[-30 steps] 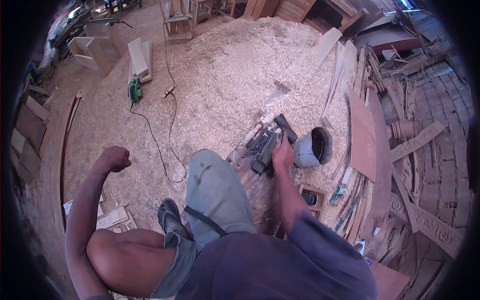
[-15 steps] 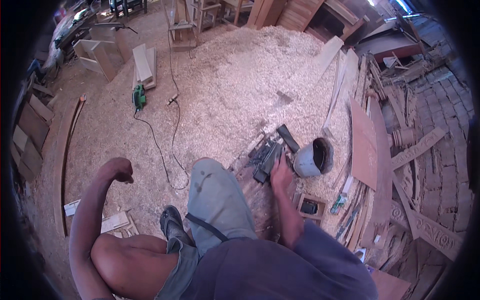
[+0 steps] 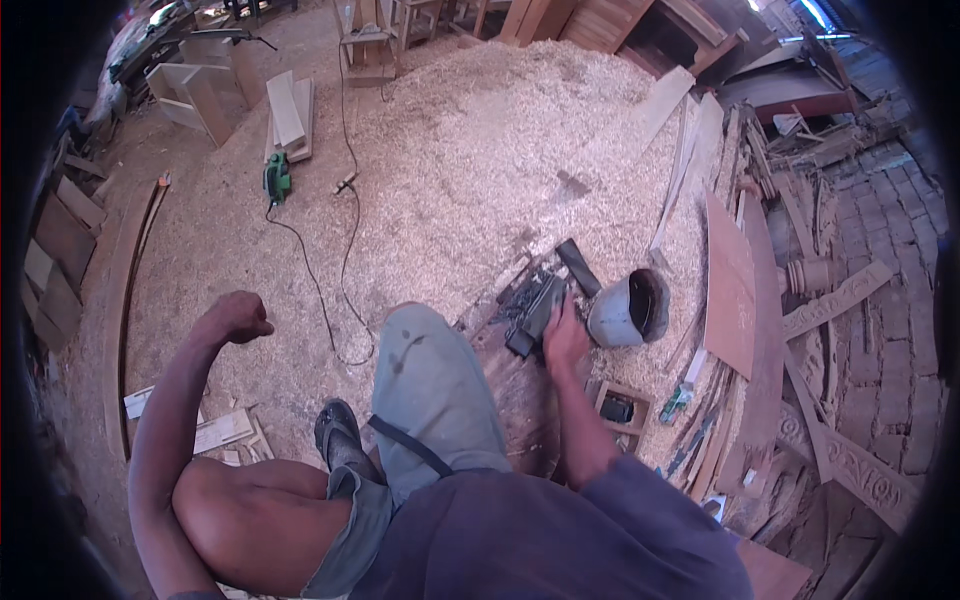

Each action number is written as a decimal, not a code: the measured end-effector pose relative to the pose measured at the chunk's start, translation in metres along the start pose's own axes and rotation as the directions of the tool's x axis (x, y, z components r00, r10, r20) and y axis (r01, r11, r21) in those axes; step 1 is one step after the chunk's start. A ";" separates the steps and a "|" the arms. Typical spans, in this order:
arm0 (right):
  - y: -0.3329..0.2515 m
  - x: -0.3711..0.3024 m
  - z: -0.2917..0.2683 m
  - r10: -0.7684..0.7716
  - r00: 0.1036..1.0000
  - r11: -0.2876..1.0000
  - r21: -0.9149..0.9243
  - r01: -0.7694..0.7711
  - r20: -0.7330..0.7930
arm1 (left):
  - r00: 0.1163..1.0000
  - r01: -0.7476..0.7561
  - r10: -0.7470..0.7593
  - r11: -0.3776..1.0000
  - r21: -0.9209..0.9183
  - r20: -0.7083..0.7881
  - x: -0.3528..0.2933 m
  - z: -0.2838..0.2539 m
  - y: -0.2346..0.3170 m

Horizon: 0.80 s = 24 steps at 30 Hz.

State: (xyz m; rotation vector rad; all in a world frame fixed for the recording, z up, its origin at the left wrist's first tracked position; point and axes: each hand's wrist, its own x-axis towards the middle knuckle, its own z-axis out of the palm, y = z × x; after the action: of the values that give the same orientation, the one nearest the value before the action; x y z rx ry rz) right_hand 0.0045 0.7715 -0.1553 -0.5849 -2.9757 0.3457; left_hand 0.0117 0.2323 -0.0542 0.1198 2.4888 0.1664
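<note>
The right hand (image 3: 566, 335) reaches forward to a cluster of dark tools (image 3: 532, 304) right of the knee, its fingers against a dark block there; whether they grip it or only touch it, I cannot tell. The left hand (image 3: 240, 318) is raised on the left, clenched, with nothing visible in it. A flat dark bar (image 3: 577, 266) lies just beyond the cluster, and a grey metal can (image 3: 612, 318) leans just right of the right hand. Nearer, beside the right forearm, sits a small wooden box (image 3: 646, 412) with a dark object inside. Far left, a green power tool (image 3: 277, 180) rests by two pale planks (image 3: 285, 108), its black cable (image 3: 322, 315) trailing nearer across shavings (image 3: 470, 180). On the right, a reddish-brown panel (image 3: 729, 290) lies near carved boards (image 3: 838, 300).
</note>
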 end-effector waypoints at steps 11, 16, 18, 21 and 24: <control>-0.014 0.005 -0.011 0.040 0.999 0.999 0.013 -0.040 0.007 | 0.975 0.094 -0.103 0.994 0.056 0.196 -0.004 -0.009 0.004; -0.019 0.004 0.000 0.047 0.999 0.997 0.062 -0.046 -0.007 | 0.979 0.106 -0.127 0.985 0.132 0.158 -0.009 -0.001 -0.004; -0.019 -0.018 -0.008 0.062 0.996 0.996 0.060 -0.066 0.064 | 0.986 0.112 -0.123 0.989 0.096 0.115 -0.007 0.001 -0.004; -0.009 -0.001 -0.006 0.062 0.997 0.998 0.026 -0.063 0.054 | 0.991 0.089 -0.090 0.996 0.011 0.096 -0.006 -0.005 0.006; -0.007 0.025 0.005 0.019 0.994 1.000 0.026 -0.016 -0.105 | 0.980 0.105 -0.127 0.984 0.143 0.154 -0.004 -0.008 0.005</control>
State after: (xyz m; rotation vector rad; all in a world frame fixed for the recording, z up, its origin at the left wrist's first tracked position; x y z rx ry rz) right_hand -0.0213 0.7737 -0.1573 -0.6070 -2.8630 0.3423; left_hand 0.0101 0.2357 -0.0444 0.0417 2.3351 -0.0591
